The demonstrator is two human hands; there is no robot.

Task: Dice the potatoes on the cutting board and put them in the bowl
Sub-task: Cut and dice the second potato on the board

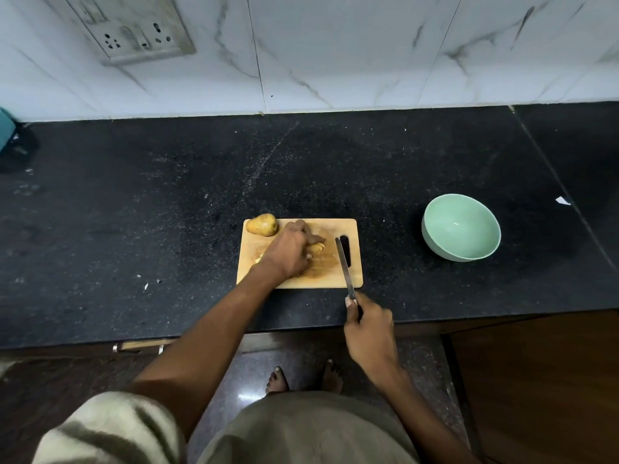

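Starting nearest, we see the right hand (368, 333) closed around the handle of a knife (345, 267), out past the counter's front edge. The blade runs forward over the right end of the wooden cutting board (338, 279), alongside the board's handle slot (we cannot tell whether the tip touches the wood). The left hand (289, 251) lies palm down on the middle of the board, fingers curled over a cut potato piece (316, 247); only the pale end of that piece shows past the fingertips, and a sliver more shows at the wrist side. Whether the fingers pinch it or just press it down we cannot tell. A whole potato (262, 224), skin on, sits at the board's far left corner, just beside the left hand but apart from it. The green bowl (460, 226) stands on the black counter (134, 212) well to the right of the board, nothing visible in it. Farther back, a marble-tiled wall (335, 61) carries a socket plate (134, 28).
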